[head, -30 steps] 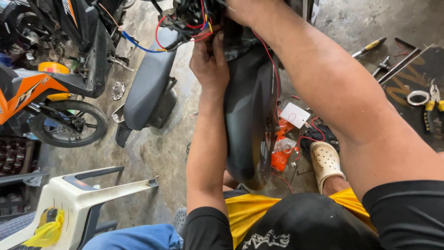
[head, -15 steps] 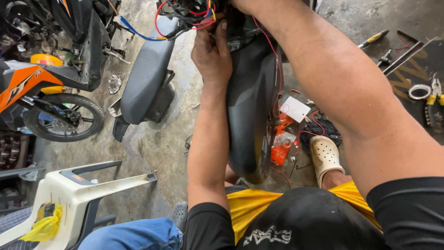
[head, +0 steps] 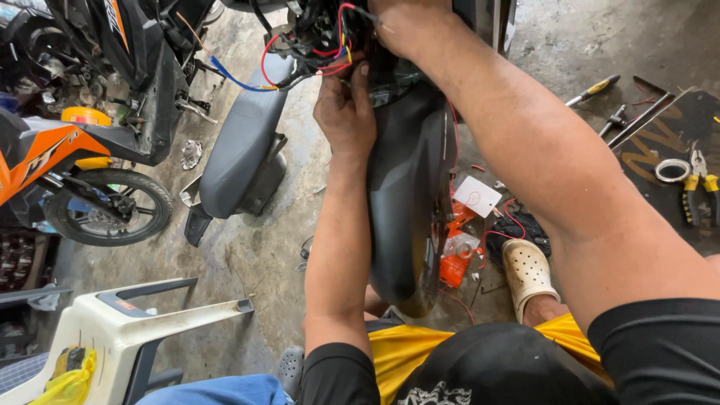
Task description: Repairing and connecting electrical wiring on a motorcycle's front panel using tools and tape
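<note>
The person leans over a black scooter body panel that stands up off the concrete floor, both arms stretched to the wiring bundle at its upper end. The left hand is up against the red, blue and yellow wires, its fingertips pinching at a strand, probably to steady it. The right hand sits at the top edge of the view, curled into the same tangle; how tightly it grips cannot be told. A detached grey seat lies just beside the panel, set out of the way. A screwdriver, a roll of tape and pliers lie on the floor, near the right arm.
</note>
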